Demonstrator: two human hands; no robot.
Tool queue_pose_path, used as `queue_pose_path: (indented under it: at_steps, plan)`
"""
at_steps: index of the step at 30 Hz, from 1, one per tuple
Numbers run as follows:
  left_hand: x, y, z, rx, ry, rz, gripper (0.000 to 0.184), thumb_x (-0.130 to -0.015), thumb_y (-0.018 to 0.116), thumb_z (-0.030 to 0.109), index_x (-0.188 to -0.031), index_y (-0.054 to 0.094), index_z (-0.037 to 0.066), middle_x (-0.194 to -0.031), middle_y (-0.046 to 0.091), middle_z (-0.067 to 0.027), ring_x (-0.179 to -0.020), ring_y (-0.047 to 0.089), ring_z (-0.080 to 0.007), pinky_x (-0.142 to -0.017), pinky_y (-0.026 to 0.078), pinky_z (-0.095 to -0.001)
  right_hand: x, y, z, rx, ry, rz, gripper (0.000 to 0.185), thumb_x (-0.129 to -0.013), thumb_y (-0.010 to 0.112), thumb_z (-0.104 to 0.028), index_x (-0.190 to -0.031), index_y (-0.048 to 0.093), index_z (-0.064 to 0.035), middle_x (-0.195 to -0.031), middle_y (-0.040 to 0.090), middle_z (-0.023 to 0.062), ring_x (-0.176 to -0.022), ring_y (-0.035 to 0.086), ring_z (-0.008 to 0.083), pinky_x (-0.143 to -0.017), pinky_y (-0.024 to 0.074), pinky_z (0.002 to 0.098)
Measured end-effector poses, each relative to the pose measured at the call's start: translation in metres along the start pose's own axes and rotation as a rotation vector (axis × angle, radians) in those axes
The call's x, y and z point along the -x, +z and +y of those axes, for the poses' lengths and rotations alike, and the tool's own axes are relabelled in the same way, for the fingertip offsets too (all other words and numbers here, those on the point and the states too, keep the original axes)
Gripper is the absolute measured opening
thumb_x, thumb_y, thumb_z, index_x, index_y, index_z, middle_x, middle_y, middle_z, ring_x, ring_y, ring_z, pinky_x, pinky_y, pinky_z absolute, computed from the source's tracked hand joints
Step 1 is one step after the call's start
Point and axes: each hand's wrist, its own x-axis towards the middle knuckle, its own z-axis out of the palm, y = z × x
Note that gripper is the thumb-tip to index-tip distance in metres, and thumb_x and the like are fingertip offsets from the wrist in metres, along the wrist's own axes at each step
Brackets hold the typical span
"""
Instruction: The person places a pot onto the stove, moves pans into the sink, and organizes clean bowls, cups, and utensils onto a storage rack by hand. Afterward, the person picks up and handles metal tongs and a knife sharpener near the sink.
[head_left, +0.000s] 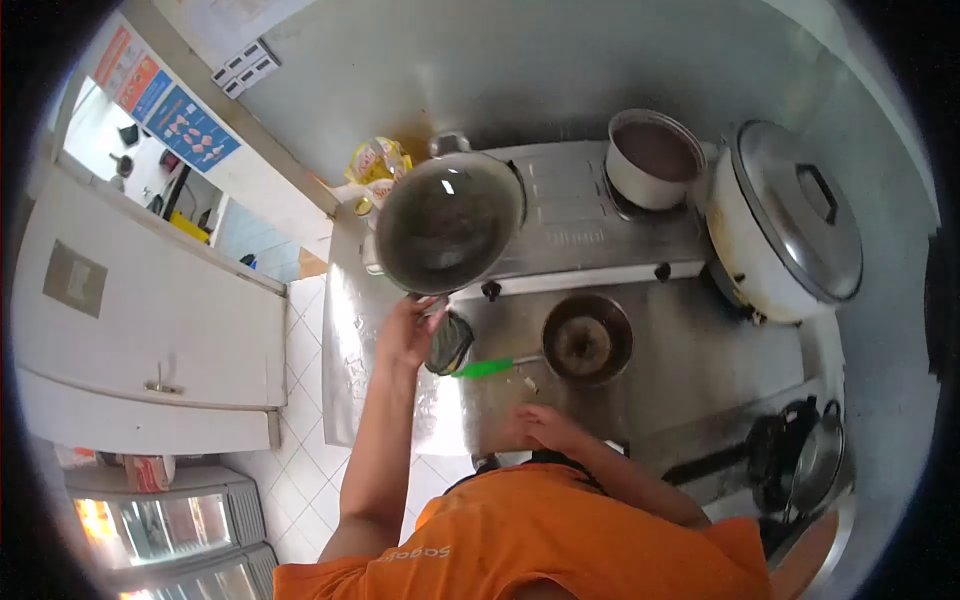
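Observation:
My left hand (405, 335) is closed on the near handle of a dark wok (450, 225). The wok is over the left side of the stove, its bowl facing me. Just right of that hand is a dark green cloth-like item (450, 343); whether my hand touches it I cannot tell. My right hand (540, 428) is in front of my body, apart from the cookware, its fingers smeared by motion. Between the hands and the stove, a small brown-stained saucepan (587, 340) with a green handle (485, 368) stands on the steel counter.
The stove (570, 235) carries a white pot (650, 165) with dark contents. A large lidded pot (780, 225) stands at right. Pans (800, 455) lie lower right. A yellow packet (378, 160) sits behind the wok. A white door (150, 290) is at left.

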Motion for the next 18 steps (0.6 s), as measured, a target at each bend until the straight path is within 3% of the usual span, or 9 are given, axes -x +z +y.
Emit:
queue_pose_path:
  at_steps: [3,5,8,10,11,13,15,18]
  plan:
    - [0.066,-0.036,0.032,0.002,0.000,-0.012,0.032,-0.093,0.051,0.000,-0.124,0.054,-0.003,-0.121,0.062,-0.0129,-0.111,0.062,-0.0257,-0.108,0.052,-0.0422,-0.042,0.062,-0.006,-0.550,0.031,-0.040,0.053,-0.103,0.060,-0.034,-0.149,0.041,-0.0149,-0.145,0.054,0.0062,-0.128,0.056,0.0252,-0.102,0.0453,0.0447]
    - [0.107,-0.067,0.055,0.015,0.049,0.007,0.031,-0.091,0.050,-0.002,-0.122,0.055,-0.003,-0.119,0.063,-0.0130,-0.115,0.061,-0.0260,-0.108,0.052,-0.0430,-0.085,0.085,-0.008,-0.980,-0.142,-0.044,0.051,-0.104,0.057,-0.039,-0.148,0.042,-0.0164,-0.152,0.048,0.0071,-0.134,0.051,0.0276,-0.110,0.0366,0.0510]
    - [0.161,-0.118,0.085,-0.032,0.124,0.006,0.032,-0.089,0.049,-0.003,-0.121,0.054,-0.003,-0.116,0.064,-0.0135,-0.115,0.062,-0.0281,-0.109,0.052,-0.0452,-0.101,0.112,-0.046,-1.134,-0.352,0.070,0.044,-0.103,0.059,-0.038,-0.137,0.049,-0.0131,-0.141,0.056,0.0084,-0.133,0.053,0.0288,-0.106,0.0419,0.0512]
    - [0.185,-0.169,0.100,-0.053,0.131,0.033,0.031,-0.089,0.049,-0.003,-0.120,0.054,-0.002,-0.117,0.064,-0.0143,-0.113,0.063,-0.0287,-0.107,0.052,-0.0461,-0.106,0.110,-0.053,-1.409,-0.474,0.099,0.036,-0.102,0.061,-0.028,-0.131,0.052,-0.0072,-0.118,0.064,0.0103,-0.114,0.061,0.0292,-0.097,0.0504,0.0456]
    - [0.200,-0.194,0.104,-0.074,0.132,0.077,0.030,-0.088,0.048,-0.003,-0.118,0.053,0.000,-0.117,0.063,-0.0151,-0.112,0.064,-0.0293,-0.106,0.053,-0.0470,-0.108,0.108,-0.052,-1.409,-0.481,0.104,0.036,-0.102,0.061,-0.028,-0.131,0.052,-0.0072,-0.118,0.064,0.0103,-0.114,0.061,0.0292,-0.097,0.0504,0.0456]
    - [0.231,-0.241,0.106,-0.089,0.156,0.151,0.030,-0.088,0.049,-0.003,-0.117,0.053,0.001,-0.115,0.064,-0.0151,-0.109,0.065,-0.0290,-0.103,0.053,-0.0487,-0.108,0.098,-0.038,-1.582,-0.432,0.445,0.020,-0.100,0.063,-0.017,-0.111,0.055,-0.0024,-0.102,0.063,0.0114,-0.099,0.064,0.0265,-0.086,0.0559,0.0399]
    - [0.262,-0.283,0.104,-0.107,0.184,0.220,0.029,-0.088,0.049,-0.003,-0.116,0.052,0.003,-0.113,0.065,-0.0150,-0.107,0.066,-0.0286,-0.100,0.054,-0.0503,-0.083,0.086,-0.024,-1.512,-0.481,0.513,0.013,-0.098,0.063,-0.009,-0.103,0.052,-0.0025,-0.092,0.059,0.0093,-0.081,0.062,0.0215,-0.075,0.0573,0.0333]
    - [0.305,-0.340,0.093,-0.058,0.208,0.294,0.026,-0.088,0.049,-0.003,-0.112,0.053,0.005,-0.105,0.067,-0.0125,-0.103,0.067,-0.0258,-0.096,0.054,-0.0521,-0.033,0.066,-0.018,-1.266,-0.439,0.665,0.016,-0.102,0.060,-0.018,-0.100,0.052,-0.0044,-0.085,0.055,0.0051,-0.067,0.053,0.0138,-0.057,0.0457,0.0276]
